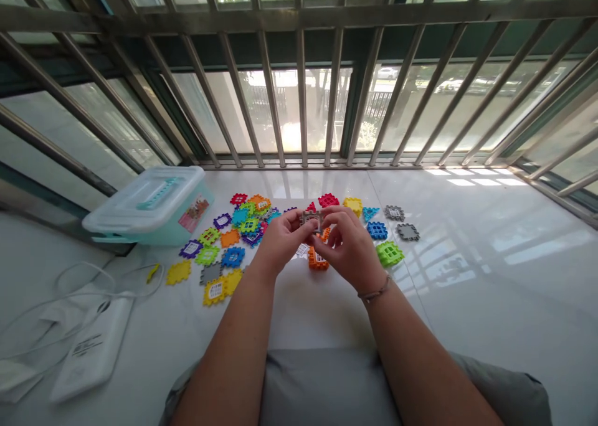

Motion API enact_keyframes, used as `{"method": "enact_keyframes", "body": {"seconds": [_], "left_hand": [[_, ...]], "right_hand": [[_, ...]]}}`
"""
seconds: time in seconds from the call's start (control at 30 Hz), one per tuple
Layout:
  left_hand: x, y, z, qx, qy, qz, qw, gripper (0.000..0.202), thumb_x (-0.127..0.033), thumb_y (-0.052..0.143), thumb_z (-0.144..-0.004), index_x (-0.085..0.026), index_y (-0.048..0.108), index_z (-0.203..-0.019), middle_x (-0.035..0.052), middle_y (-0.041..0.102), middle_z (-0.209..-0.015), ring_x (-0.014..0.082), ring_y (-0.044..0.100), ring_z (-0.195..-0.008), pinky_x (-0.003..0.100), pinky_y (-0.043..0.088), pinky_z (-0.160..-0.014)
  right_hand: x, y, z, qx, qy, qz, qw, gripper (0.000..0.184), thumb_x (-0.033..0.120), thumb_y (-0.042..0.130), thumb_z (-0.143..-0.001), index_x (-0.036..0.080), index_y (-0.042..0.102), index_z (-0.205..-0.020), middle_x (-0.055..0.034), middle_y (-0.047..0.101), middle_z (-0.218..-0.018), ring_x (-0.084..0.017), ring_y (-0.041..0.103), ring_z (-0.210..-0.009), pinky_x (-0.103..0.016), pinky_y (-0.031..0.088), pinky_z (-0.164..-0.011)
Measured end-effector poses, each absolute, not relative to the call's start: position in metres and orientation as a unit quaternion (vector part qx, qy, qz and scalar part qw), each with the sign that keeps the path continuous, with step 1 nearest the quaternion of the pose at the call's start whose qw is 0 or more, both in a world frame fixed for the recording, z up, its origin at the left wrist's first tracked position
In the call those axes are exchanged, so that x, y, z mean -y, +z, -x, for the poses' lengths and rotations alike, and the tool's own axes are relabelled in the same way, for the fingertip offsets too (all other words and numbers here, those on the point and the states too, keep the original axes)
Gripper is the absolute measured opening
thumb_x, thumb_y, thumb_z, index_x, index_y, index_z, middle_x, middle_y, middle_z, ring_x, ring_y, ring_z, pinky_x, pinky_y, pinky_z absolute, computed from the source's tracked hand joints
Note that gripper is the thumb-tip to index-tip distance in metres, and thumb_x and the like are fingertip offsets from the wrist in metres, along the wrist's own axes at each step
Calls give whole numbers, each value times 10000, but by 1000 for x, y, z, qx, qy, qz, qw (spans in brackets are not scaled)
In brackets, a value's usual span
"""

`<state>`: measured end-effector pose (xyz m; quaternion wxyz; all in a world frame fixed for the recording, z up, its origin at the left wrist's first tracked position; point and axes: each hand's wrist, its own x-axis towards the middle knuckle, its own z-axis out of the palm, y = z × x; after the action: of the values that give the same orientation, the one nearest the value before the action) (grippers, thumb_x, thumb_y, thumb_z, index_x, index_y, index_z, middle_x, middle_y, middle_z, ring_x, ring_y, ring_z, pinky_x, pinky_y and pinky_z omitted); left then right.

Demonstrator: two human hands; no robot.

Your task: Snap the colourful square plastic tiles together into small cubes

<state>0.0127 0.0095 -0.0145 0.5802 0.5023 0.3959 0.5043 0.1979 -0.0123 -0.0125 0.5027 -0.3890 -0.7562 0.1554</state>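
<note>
Between my two hands, above the white floor, is a grey interlocking building tile (310, 218) with notched edges. My left hand (286, 234) pinches it from the left side. The fingers of my right hand (344, 242) close on its right edge. Just below them stands an orange block of joined tiles (318, 259), partly covered by my right hand. A bright green block (389, 253) and a blue block (376, 230) sit to the right of my right hand. Left of my left hand lie many loose tiles, among them an orange tile (229, 238) and a blue tile (233, 257).
A teal storage box (154, 205) with a translucent lid stands at the back left. A white power bank (93, 348) and white cables (51, 298) lie at the front left. Metal window bars (303, 102) rise behind the floor. Two grey tiles (408, 231) lie at the right.
</note>
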Motion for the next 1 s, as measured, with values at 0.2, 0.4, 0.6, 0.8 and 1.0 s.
{"method": "enact_keyframes", "body": {"seconds": [0.2,0.4,0.6,0.8,1.0], "left_hand": [[-14,-21,-18,-407,543,-446,584,472,-522,996,-773,-163,724,-911,43,800,-844,152,723,-694,287,620,-675],[-10,-15,-19,-404,554,-440,579,500,-528,992,-769,-195,623,-824,2,748,-741,144,702,-641,249,558,-607],[-5,-9,-22,-408,544,-475,559,481,-522,970,-804,-187,625,-784,4,734,-760,127,667,-684,223,504,-618],[-3,-8,-28,-410,534,-472,569,428,-558,916,-853,-183,709,-847,1,707,-767,148,672,-716,284,596,-714],[-3,-8,-26,-429,540,-486,537,422,-580,892,-870,-183,751,-902,25,751,-780,163,695,-717,305,614,-727]], "right_hand": [[11,-17,-196,757,139,398,500,239,221,782,-996,264,623,-1168,-102,685,-1407,-100,623,-620,-328,596,-596],[14,-18,-189,756,143,396,501,407,287,853,-971,282,612,-1300,-125,642,-1477,-109,641,-650,-366,655,-643],[12,-19,-188,737,128,387,539,398,226,858,-956,285,621,-1270,-81,675,-1396,-91,640,-652,-322,642,-634],[14,-13,-193,714,144,422,540,345,240,828,-965,275,633,-1248,-107,674,-1472,-91,646,-645,-336,632,-628],[14,-13,-194,702,168,440,534,319,371,832,-987,266,665,-1237,-144,644,-1574,-87,622,-611,-341,654,-615]]}}
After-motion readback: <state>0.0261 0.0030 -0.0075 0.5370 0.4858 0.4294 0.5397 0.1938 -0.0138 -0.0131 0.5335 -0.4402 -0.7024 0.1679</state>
